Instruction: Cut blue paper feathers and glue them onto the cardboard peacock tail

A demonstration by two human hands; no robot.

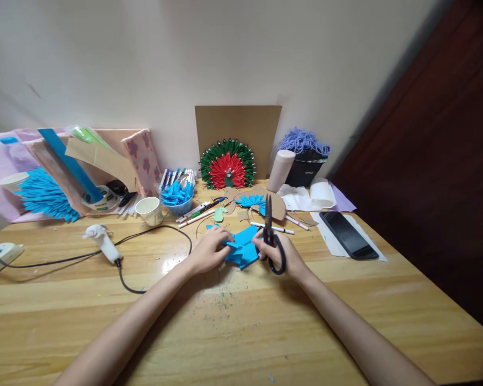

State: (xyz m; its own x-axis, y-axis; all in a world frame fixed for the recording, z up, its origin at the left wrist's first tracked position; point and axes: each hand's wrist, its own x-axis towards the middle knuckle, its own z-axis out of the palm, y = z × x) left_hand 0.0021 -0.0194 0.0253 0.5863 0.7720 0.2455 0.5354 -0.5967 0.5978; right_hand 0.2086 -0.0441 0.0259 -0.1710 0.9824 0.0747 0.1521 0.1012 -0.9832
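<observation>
The wooden tabletop [209,343] carries everything; take its clock centre between the person's hands, with twelve towards the wall. At ten o'clock stands the pink fabric-covered organiser [140,153], and at twelve a brown board [238,122] stands upright. In front of the board, the red-and-green fan [221,174] looks finished, its edge dotted with beads. A large blue fan [46,193], between nine and ten, also looks well filled out. The dark phone [348,235] lies on white paper at three o'clock.

The left hand [212,247] has its fingers closed on folded blue paper [247,251], which lies at the clock's centre, just above the tabletop or on it; which of the two cannot be told. The right hand [290,258] has its fingers wrapped around the handles of the scissors [268,214], blades towards twelve; its fingertips are beside the paper's edge, and contact there is unclear.

At ten o'clock, a clear tub [177,199] heaped with blue pieces suggests much shaping is done. The small blue fan [251,201], near twelve, appears only partly built. The paper in hand has broad areas, so cutting seems left. Tiny scraps [228,296] dot the wood around six and seven.
</observation>
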